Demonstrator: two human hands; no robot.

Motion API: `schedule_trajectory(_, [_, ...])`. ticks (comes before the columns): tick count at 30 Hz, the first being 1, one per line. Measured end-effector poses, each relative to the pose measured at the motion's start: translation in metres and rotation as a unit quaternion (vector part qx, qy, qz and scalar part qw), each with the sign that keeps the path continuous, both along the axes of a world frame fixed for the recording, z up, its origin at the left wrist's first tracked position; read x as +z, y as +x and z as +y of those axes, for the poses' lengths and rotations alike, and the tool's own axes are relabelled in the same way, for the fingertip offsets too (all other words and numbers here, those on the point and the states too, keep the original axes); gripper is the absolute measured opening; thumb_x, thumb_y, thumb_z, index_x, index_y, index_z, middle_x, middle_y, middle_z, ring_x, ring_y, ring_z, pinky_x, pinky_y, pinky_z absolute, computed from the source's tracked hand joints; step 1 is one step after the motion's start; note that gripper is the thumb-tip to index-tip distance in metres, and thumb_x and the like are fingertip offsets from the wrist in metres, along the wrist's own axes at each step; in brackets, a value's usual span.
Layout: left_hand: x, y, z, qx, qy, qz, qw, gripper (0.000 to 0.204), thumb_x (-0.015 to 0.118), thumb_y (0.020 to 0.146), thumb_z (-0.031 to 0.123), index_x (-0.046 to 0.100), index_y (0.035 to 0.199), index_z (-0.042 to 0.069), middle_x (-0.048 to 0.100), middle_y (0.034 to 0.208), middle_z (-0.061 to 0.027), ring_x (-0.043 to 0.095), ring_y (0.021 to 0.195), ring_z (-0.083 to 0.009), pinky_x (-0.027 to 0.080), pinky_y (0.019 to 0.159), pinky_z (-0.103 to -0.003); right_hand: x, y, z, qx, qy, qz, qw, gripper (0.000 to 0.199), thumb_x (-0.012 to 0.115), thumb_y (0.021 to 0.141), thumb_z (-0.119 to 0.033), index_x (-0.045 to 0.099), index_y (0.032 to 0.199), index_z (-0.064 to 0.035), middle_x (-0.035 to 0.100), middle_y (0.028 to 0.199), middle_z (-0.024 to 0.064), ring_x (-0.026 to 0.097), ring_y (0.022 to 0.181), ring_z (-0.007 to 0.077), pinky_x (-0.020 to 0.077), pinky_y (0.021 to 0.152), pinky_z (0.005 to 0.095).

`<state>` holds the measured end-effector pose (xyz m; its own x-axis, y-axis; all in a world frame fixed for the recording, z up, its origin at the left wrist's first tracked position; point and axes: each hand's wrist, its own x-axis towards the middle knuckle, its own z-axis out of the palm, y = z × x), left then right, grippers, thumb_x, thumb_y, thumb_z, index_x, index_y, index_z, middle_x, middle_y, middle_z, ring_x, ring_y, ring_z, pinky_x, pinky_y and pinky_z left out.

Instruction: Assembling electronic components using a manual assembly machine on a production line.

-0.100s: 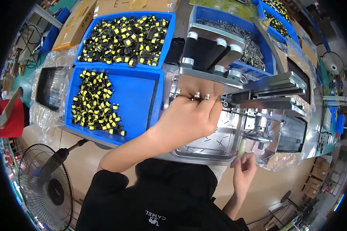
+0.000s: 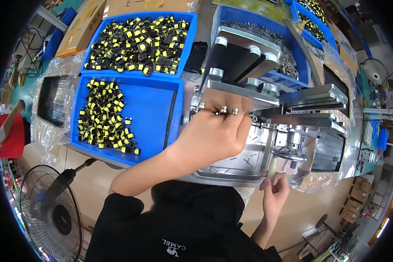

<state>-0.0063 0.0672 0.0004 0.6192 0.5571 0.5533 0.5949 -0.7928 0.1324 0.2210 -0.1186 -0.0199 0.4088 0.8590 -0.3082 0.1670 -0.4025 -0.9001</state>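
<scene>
My left hand point(image 2: 216, 133) is curled up against a steel press fixture point(image 2: 240, 98), with small metal knobs beside its knuckles. Its fingertips are hidden, so what they hold cannot be made out. Lower right, the fingers of my right hand point(image 2: 276, 192) close around a pale green handle point(image 2: 272, 168) below a metal handwheel point(image 2: 289, 154). Under the press lies a metal tray point(image 2: 231, 177) with several thin pins scattered in it.
Left of the press, a blue bin point(image 2: 150, 118) holds black-and-yellow components; a fuller blue bin point(image 2: 191, 43) stands behind it. Another blue bin point(image 2: 218, 19) with metal pins is behind the press. A fan point(image 2: 56, 214) stands lower left; a person in red point(image 2: 11, 135) is at far left.
The upper plate of the press has shifted slightly right and down in the picture. The bins have drifted slightly left in view. Both hands keep nearly the same pose.
</scene>
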Motion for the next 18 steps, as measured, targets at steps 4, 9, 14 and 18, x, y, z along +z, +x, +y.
schedule_trajectory(4, [0.007, -0.002, -0.002, 0.006, -0.01, 0.061, 0.998, 0.029, 0.067, 0.074, 0.001, 0.07, 0.102, -0.007, 0.067, 0.119, -0.0172, 0.067, 0.063, -0.0167, 0.051, 0.049, -0.027, 0.006, -0.003, 0.001, 0.002, -0.005, -0.005, 1.0, 0.021, 0.056, 0.097, 0.005, 0.04, 0.089, -0.0061, 0.066, 0.105, 0.0147, 0.059, 0.074, 0.0108, 0.0504, 0.071, 0.0252])
schedule_trajectory(9, [0.031, -0.007, -0.003, 0.003, -0.059, 0.196, 0.979, 0.038, 0.066, 0.087, 0.006, 0.065, 0.122, -0.008, 0.061, 0.138, -0.0149, 0.072, 0.087, -0.0191, 0.051, 0.054, -0.028, 0.014, 0.006, 0.002, 0.054, -0.033, -0.107, 0.992, 0.017, 0.058, 0.096, 0.004, 0.044, 0.088, -0.0036, 0.067, 0.113, 0.0154, 0.063, 0.088, 0.0144, 0.0506, 0.08, 0.028])
schedule_trajectory(14, [0.074, -0.01, 0.0, -0.108, -0.172, -0.017, 0.979, 0.043, 0.072, 0.077, -0.005, 0.068, 0.119, -0.001, 0.068, 0.126, -0.0187, 0.073, 0.079, -0.0238, 0.057, 0.064, -0.028, 0.003, 0.029, 0.002, -0.036, 0.087, -0.109, 0.99, 0.012, 0.063, 0.092, 0.001, 0.051, 0.092, -0.0013, 0.071, 0.105, 0.0151, 0.068, 0.094, 0.0201, 0.0527, 0.08, 0.0316])
schedule_trajectory(18, [0.142, -0.043, 0.001, -0.156, -0.174, -0.011, 0.972, 0.033, 0.071, 0.089, 0.016, 0.067, 0.117, 0.0, 0.071, 0.119, -0.0179, 0.073, 0.082, -0.0257, 0.058, 0.073, -0.03, -0.005, 0.063, 0.009, -0.105, 0.073, -0.22, 0.967, 0.009, 0.062, 0.094, -0.002, 0.053, 0.098, -0.0023, 0.069, 0.102, 0.0093, 0.065, 0.09, 0.0155, 0.0499, 0.076, 0.0287])
